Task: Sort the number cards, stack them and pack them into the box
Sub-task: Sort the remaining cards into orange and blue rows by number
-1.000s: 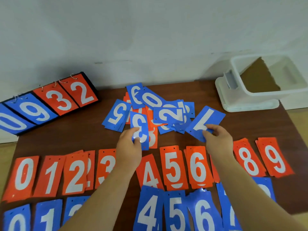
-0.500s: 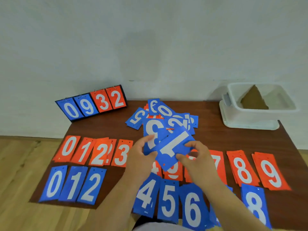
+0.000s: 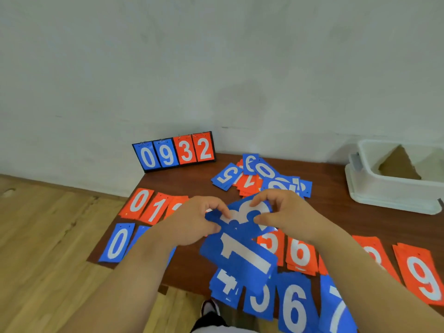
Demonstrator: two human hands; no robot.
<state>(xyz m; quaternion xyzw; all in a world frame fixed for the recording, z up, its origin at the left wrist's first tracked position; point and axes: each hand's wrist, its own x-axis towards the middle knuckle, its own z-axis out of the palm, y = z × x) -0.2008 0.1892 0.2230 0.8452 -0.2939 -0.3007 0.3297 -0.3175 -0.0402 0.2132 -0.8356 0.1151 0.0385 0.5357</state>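
Note:
My left hand (image 3: 194,222) and my right hand (image 3: 288,215) meet above the table's middle, both pinching two overlapping blue cards. The blue 3 card (image 3: 249,209) is behind and the blue 7 card (image 3: 242,257) hangs tilted in front of it. An unsorted pile of blue and orange cards (image 3: 262,179) lies at the back. Orange cards lie in a row: 0 (image 3: 138,203), 1 (image 3: 156,209), 6 (image 3: 299,253), 9 (image 3: 420,277). Nearer me lie a blue 0 (image 3: 117,243), 4 (image 3: 224,284), 6 (image 3: 294,306) and 7 (image 3: 336,308). My arms hide the cards between.
A white plastic box (image 3: 391,198) with brown cardboard inside stands at the back right. A flip scoreboard (image 3: 174,152) reading 0932 stands against the wall at the back left corner. Left of the brown table (image 3: 331,212) is wooden floor (image 3: 48,236).
Both hands lifted a blue card off the pile, the left a 3 and the right a 7, and brought them together nearer me. The view pulled back and turned left.

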